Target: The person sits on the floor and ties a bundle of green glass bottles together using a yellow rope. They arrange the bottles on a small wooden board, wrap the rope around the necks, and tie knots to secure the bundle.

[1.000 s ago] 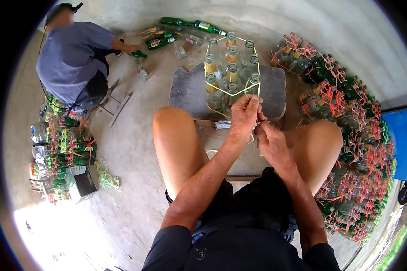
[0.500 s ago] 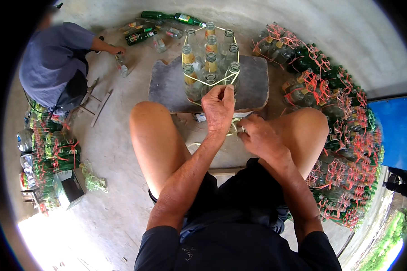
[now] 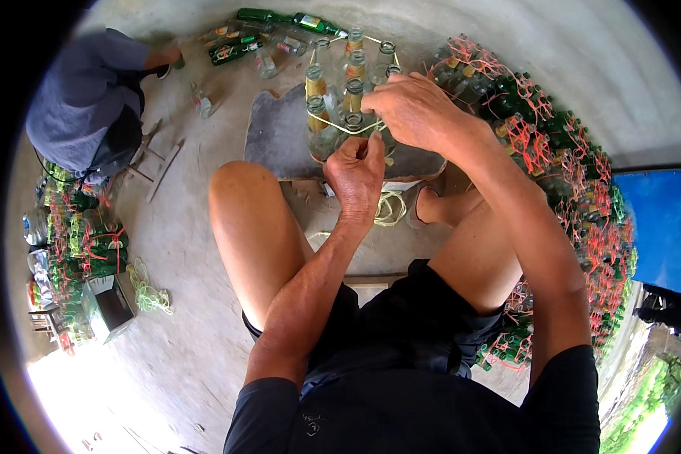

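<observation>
A cluster of clear glass bottles (image 3: pixel 315 85), some with yellowish labels, stands upright on a dark stone slab (image 3: pixel 274 140). Pale yellow-green string (image 3: pixel 327 123) loops round their necks. At the near edge of the cluster, my left hand (image 3: pixel 356 175) is closed, pinching the string between thumb and forefinger. My right hand (image 3: pixel 415 110) reaches across the cluster's near right corner, its fingers curled in at the string beside my left fingertips. It covers the bottles at that corner, and its fingertips are partly hidden.
Loose string (image 3: pixel 390 209) lies below the slab. Red-tied bottle bundles (image 3: pixel 533 144) crowd the right side; more bundles (image 3: pixel 102 242) stand left near an open box (image 3: pixel 112 306). Another person (image 3: pixel 83 106) sits at far left, near a lone bottle (image 3: pixel 201 101). Green bottles (image 3: pixel 234 51) lie by the wall.
My right hand has risen from the loose string below the slab to the bottle necks. My left hand has shifted slightly down and left. The other person's hand has left the lone bottle.
</observation>
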The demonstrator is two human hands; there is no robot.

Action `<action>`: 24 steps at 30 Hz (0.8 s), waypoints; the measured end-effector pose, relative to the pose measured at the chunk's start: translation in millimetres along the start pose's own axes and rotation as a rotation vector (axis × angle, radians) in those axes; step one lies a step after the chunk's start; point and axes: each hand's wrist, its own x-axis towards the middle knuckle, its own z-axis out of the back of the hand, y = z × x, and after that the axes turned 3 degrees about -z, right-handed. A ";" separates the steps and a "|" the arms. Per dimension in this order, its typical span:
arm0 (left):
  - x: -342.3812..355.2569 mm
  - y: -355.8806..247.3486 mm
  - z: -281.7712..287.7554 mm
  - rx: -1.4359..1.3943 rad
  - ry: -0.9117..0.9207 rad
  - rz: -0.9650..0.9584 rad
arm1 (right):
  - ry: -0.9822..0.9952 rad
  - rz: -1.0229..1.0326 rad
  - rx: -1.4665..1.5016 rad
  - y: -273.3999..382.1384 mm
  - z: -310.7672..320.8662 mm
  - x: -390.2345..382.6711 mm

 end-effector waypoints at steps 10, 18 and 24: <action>2.2 3.3 1.8 0.062 -0.051 -0.032 | 0.691 -0.101 0.041 1.3 2.5 52.9; -0.7 1.2 4.1 -0.004 -0.019 0.035 | 0.768 -0.117 0.186 -6.1 4.3 64.0; -5.0 9.7 3.3 -0.111 0.012 0.068 | 0.561 -0.129 0.487 -20.6 -4.4 50.7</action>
